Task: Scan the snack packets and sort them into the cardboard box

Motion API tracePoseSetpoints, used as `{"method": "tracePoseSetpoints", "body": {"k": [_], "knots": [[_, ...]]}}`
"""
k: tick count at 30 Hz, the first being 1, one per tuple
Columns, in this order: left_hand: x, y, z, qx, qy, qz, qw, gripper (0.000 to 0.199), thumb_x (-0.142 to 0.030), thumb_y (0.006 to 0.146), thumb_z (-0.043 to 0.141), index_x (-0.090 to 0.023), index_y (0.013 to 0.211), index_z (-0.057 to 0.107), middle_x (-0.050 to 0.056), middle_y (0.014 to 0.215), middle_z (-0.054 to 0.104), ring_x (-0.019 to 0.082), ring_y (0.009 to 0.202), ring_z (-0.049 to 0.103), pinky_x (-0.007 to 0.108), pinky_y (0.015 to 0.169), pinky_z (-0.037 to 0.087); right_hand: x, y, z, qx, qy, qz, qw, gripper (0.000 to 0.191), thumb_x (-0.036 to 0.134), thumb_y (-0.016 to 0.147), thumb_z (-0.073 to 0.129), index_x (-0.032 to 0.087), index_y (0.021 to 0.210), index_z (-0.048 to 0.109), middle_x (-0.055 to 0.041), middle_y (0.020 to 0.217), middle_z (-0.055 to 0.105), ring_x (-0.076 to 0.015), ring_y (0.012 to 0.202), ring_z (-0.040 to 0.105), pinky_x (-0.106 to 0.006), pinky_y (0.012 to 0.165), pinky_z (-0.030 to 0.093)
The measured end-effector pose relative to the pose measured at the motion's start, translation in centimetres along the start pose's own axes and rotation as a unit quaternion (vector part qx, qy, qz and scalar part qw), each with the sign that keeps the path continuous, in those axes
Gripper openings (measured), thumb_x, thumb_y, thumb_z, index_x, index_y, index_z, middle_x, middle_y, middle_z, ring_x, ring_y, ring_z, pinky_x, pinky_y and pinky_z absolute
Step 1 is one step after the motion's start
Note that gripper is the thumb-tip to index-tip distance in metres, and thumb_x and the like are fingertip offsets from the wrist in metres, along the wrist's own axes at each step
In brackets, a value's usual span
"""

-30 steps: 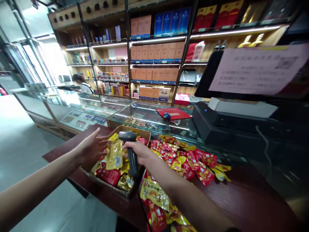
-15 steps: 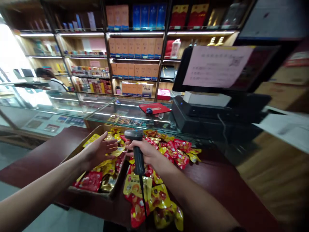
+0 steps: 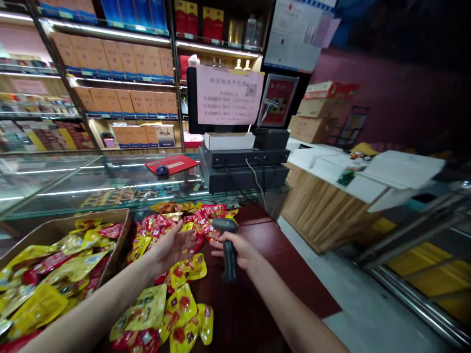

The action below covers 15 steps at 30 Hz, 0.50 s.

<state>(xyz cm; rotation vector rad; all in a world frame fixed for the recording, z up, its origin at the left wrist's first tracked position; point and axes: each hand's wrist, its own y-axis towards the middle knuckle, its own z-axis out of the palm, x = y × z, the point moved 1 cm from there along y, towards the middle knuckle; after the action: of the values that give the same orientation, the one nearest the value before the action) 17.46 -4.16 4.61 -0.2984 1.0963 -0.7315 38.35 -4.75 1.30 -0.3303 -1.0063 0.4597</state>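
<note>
A dark handheld barcode scanner [image 3: 229,260] is upright in my right hand [image 3: 239,249], its head tipped forward over the table. The fingers wrap loosely around the upper handle. My left hand [image 3: 175,249] hovers over the loose snack packets [image 3: 184,269], fingers stretched out and nothing held. Those red and yellow packets lie heaped on the dark red table [image 3: 268,294]. To the left, a cardboard box [image 3: 123,233] holds more yellow and red packets [image 3: 55,274].
Behind the table runs a glass display counter [image 3: 110,184] with a red mat [image 3: 180,164] and a mouse [image 3: 162,170]. A monitor [image 3: 193,98] with a pink notice stands on a black cash drawer [image 3: 243,179]. At right is a wood-sided counter [image 3: 312,211].
My view has turned right, so the box now lies farther left. My right hand, holding the scanner, has moved right over the table; my left hand is now above the loose packets.
</note>
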Motion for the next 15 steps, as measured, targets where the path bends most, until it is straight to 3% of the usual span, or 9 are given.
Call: {"method": "tracePoseSetpoints", "body": {"k": [4,7,9,11,15], "knots": [[1.4,-0.3,-0.7,-0.006,0.047,0.036,0.998,0.056,-0.058,0.083,0.045,-0.017,0.119,0.058,0.013,0.135,0.05,0.025,0.127,0.044,0.036,0.095,0.043,-2.2,-0.8,-2.2,-0.004,-0.001,0.01,1.0,0.019,0.017,0.061,0.064,0.013,0.079,0.06,-0.0138,0.108,0.064,-0.0269,0.099,0.064,-0.035,0.068,0.056],[2.3,-1.3,-1.7,-0.054,0.218,0.109,0.968,0.053,-0.057,0.08,0.051,-0.022,0.119,0.06,0.009,0.136,0.051,0.026,0.128,0.042,0.036,0.103,0.035,-3.5,-1.0,-2.5,0.005,0.013,0.018,1.0,0.02,0.018,0.06,0.067,0.012,0.078,0.059,-0.0155,0.112,0.062,-0.0298,0.105,0.061,-0.036,0.071,0.056],[3.0,-1.9,-2.2,-0.087,0.384,0.173,0.903,0.048,-0.052,0.077,0.058,-0.025,0.117,0.063,0.008,0.132,0.054,0.027,0.126,0.044,0.036,0.107,0.029,-4.1,-1.0,-2.4,0.014,0.027,0.022,0.999,0.021,0.015,0.058,0.067,0.012,0.077,0.059,-0.0154,0.112,0.061,-0.0306,0.107,0.06,-0.039,0.075,0.055],[4.2,-2.2,-2.3,-0.102,0.529,0.21,0.816,0.042,-0.046,0.078,0.059,-0.026,0.114,0.066,0.008,0.127,0.058,0.029,0.121,0.048,0.038,0.107,0.029,-4.5,-0.8,-2.1,0.025,0.044,0.029,0.998,0.023,0.013,0.057,0.067,0.011,0.079,0.059,-0.0148,0.111,0.061,-0.0303,0.107,0.06,-0.041,0.079,0.054],[6.7,-1.7,-1.6,-0.137,0.703,0.2,0.669,0.046,-0.031,0.075,0.061,-0.024,0.12,0.061,0.01,0.129,0.053,0.028,0.116,0.05,0.038,0.101,0.035,-4.9,-0.4,-1.4,0.044,0.082,0.04,0.995,0.022,0.009,0.056,0.065,0.01,0.077,0.059,-0.014,0.102,0.066,-0.0277,0.107,0.061,-0.04,0.087,0.051]]}}
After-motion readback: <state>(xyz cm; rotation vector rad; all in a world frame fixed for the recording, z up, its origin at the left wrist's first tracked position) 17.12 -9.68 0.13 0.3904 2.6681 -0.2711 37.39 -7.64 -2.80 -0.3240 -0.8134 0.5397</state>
